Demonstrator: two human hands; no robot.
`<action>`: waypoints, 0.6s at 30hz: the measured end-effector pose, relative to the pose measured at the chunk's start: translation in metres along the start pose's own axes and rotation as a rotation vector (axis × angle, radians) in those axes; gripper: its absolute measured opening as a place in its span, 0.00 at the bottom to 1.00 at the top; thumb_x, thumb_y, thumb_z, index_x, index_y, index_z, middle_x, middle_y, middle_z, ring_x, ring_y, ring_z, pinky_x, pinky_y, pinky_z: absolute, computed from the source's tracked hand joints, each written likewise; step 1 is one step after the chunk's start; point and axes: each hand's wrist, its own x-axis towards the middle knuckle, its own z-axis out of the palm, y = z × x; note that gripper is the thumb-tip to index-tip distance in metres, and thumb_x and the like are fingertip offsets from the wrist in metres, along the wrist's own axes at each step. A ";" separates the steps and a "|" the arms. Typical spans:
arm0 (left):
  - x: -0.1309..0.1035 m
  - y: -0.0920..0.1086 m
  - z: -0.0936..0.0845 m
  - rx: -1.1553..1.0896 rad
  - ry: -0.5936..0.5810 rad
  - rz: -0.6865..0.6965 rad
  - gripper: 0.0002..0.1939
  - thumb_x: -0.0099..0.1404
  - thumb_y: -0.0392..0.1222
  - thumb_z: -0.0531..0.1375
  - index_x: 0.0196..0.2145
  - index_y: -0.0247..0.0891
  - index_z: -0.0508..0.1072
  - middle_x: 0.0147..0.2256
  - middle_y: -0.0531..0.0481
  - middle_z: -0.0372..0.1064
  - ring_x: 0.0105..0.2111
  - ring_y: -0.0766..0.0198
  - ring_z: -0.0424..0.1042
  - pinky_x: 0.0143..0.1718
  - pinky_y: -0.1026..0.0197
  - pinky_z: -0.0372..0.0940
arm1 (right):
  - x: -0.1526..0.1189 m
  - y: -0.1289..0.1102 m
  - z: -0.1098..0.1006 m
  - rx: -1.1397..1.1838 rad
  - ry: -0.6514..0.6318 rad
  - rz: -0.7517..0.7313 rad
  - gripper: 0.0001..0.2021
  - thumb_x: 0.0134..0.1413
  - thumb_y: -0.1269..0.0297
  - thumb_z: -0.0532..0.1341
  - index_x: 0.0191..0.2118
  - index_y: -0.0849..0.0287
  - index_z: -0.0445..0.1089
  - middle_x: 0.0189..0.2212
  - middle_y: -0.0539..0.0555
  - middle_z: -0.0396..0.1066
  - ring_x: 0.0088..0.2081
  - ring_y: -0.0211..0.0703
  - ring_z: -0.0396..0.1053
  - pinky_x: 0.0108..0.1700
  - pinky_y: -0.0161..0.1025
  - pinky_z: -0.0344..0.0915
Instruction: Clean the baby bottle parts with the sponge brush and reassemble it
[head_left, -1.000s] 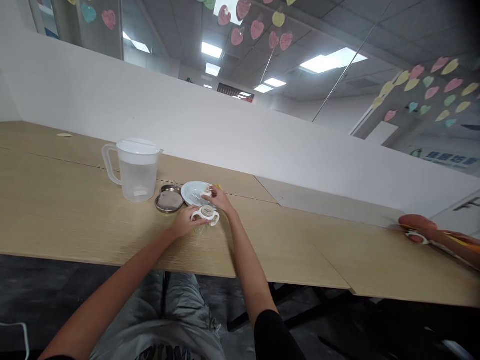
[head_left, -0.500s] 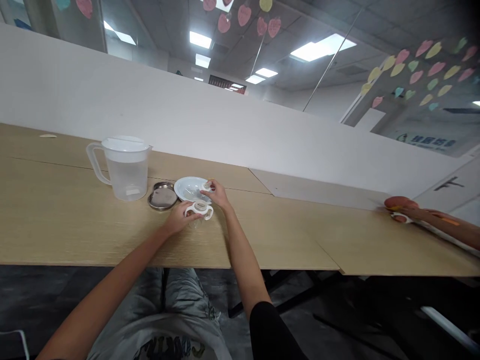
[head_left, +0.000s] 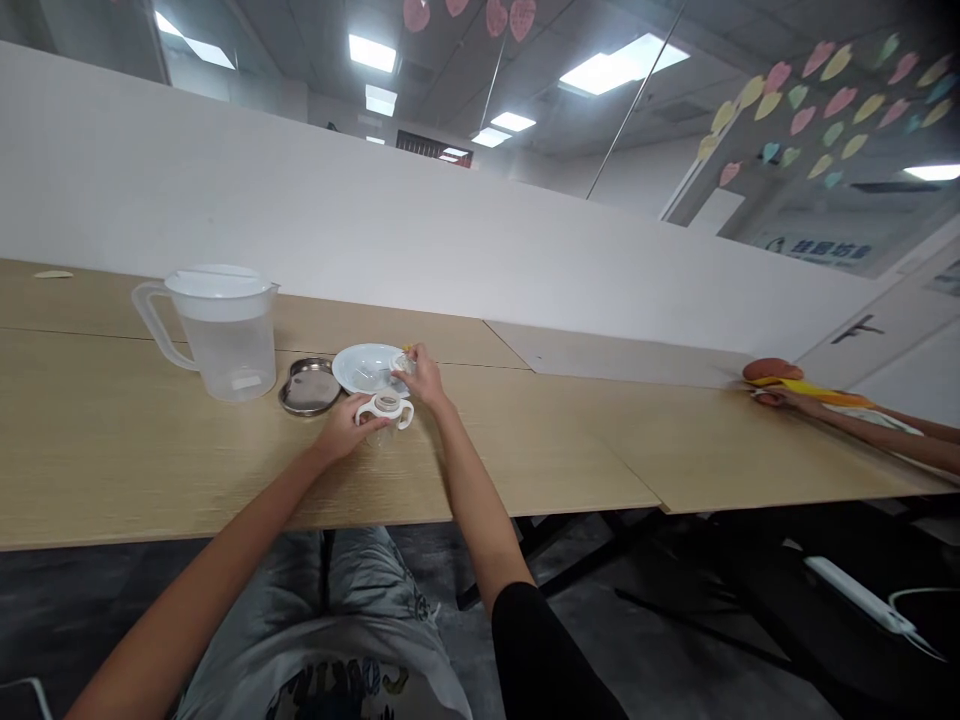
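Note:
A clear bottle with a white two-handled collar (head_left: 386, 404) stands upright near the plate, its mouth uncovered. My left hand (head_left: 346, 428) grips its left handle. Over the right rim of a white plate (head_left: 348, 372), my right hand (head_left: 421, 376) has its fingers closed on a small clear and white bottle part (head_left: 403, 364); its exact shape is partly hidden. Something transparent lies on the plate. Left of the plate is a shallow metal tray (head_left: 310, 388). A lidded translucent pitcher (head_left: 231, 345) with liquid in it stands farther left.
The wooden table (head_left: 510, 450) runs along a white partition (head_left: 420, 250). At its far right, another person's arms (head_left: 862, 420) reach in beside a reddish-brown object (head_left: 772, 370) and yellow cloth. Below right is a white power strip (head_left: 859, 595).
The view has shifted, so the table objects appear farther left. My right hand has turned slightly with the small part. The other person's arms and the yellow cloth show more clearly.

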 end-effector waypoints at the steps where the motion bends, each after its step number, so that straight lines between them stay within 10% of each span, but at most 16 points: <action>1: 0.000 0.000 0.000 0.002 0.000 0.000 0.24 0.57 0.56 0.62 0.44 0.36 0.75 0.44 0.43 0.73 0.44 0.55 0.71 0.47 0.55 0.64 | 0.000 0.000 -0.001 -0.018 -0.011 -0.041 0.20 0.47 0.66 0.61 0.48 0.57 0.61 0.43 0.55 0.70 0.43 0.49 0.67 0.46 0.44 0.63; 11: -0.001 0.001 0.000 0.019 -0.016 -0.007 0.24 0.58 0.56 0.62 0.46 0.36 0.74 0.45 0.44 0.73 0.43 0.57 0.71 0.43 0.58 0.66 | -0.004 -0.006 -0.005 -0.007 -0.075 -0.037 0.34 0.47 0.69 0.60 0.63 0.55 0.54 0.48 0.56 0.70 0.48 0.50 0.66 0.54 0.47 0.60; 18: -0.002 -0.004 0.001 0.003 0.032 -0.084 0.32 0.53 0.58 0.65 0.50 0.36 0.72 0.44 0.43 0.74 0.39 0.56 0.73 0.43 0.56 0.67 | -0.008 -0.018 -0.009 -0.144 -0.185 0.078 0.16 0.50 0.50 0.62 0.26 0.58 0.71 0.24 0.50 0.71 0.35 0.45 0.67 0.47 0.43 0.57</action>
